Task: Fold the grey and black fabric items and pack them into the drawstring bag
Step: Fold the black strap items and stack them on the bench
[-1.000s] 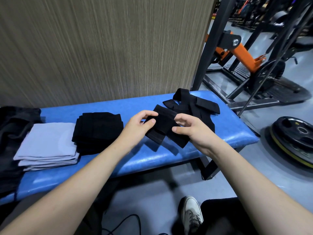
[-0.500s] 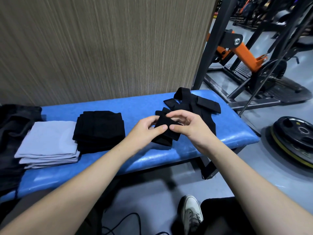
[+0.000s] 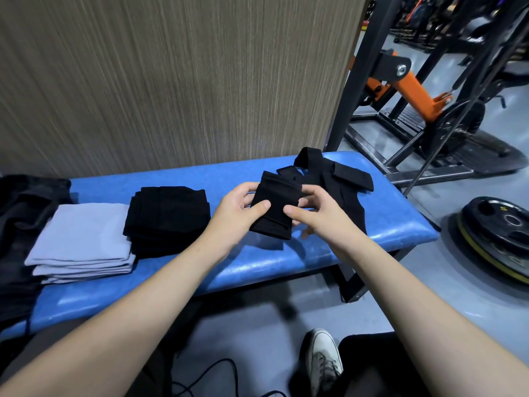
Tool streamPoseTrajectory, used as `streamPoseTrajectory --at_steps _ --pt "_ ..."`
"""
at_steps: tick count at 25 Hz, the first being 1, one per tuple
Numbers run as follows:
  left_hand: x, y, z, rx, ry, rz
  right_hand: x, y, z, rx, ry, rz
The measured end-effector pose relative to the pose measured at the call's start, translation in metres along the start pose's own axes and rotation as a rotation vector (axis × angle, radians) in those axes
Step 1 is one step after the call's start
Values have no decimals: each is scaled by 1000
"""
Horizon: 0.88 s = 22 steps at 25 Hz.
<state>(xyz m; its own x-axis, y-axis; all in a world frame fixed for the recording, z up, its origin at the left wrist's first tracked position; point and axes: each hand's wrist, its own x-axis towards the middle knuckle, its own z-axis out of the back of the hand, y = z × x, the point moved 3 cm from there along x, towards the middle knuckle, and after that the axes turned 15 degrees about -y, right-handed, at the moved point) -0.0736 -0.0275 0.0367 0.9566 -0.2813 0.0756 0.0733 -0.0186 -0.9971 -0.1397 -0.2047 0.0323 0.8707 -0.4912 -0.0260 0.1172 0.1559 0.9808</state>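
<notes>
Holding a folded black fabric piece (image 3: 274, 207) just above the blue padded table (image 3: 286, 262), both hands are working at its sides. Left hand (image 3: 239, 216) is gripping the piece's left edge, thumb lying across the front face, fingers (image 3: 246, 193) curled behind it. Right hand (image 3: 320, 216) is pinching the right edge, thumb tip on the front face beside the left thumb, remaining fingers tucked behind the cloth. The piece is sitting tilted, its upper end leaning away from the camera, its lower end hanging close to the table surface; whether it is touching the pad cannot be told.

Behind the held piece, a loose pile of black fabric strips (image 3: 335, 179) is lying on the table's right end, partly hidden by the right hand. Left of the hands, a folded black stack (image 3: 169, 216) is resting on the table, and just beside it on its left a folded grey stack (image 3: 83, 242), the two touching at their near corners. At the far left edge, dark fabric with a cord (image 3: 20, 224) is lying bunched; whether this is the drawstring bag cannot be told.

A weight plate (image 3: 498, 233) is lying on the floor right of the table, with a black and orange gym machine (image 3: 415, 93) standing beyond. One white shoe (image 3: 323, 359) is showing below.
</notes>
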Motion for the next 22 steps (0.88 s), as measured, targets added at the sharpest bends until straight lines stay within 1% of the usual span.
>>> streamPoseTrajectory --at_steps 2,3,5,7,10,13,17,22 --pt "1 2 0 2 -3 11 -2 0 -2 61 101 -42" --pt "2 3 1 28 -23 7 -2 0 -2 80 112 -35" --pt "3 3 6 144 -86 -35 1 1 -2 92 76 -11" --pt "4 1 11 295 -138 -117 3 1 -1 67 17 6" --pt "1 -3 16 488 -122 -260 8 -2 -3 -1 -53 37" --pt "-2 -1 19 637 -112 -351 13 -1 -11 -91 -34 133" --pt "-1 5 27 702 -93 -304 15 1 -24 -196 17 210" --pt "-5 11 26 775 -20 -308 21 -9 -29 -342 42 225"
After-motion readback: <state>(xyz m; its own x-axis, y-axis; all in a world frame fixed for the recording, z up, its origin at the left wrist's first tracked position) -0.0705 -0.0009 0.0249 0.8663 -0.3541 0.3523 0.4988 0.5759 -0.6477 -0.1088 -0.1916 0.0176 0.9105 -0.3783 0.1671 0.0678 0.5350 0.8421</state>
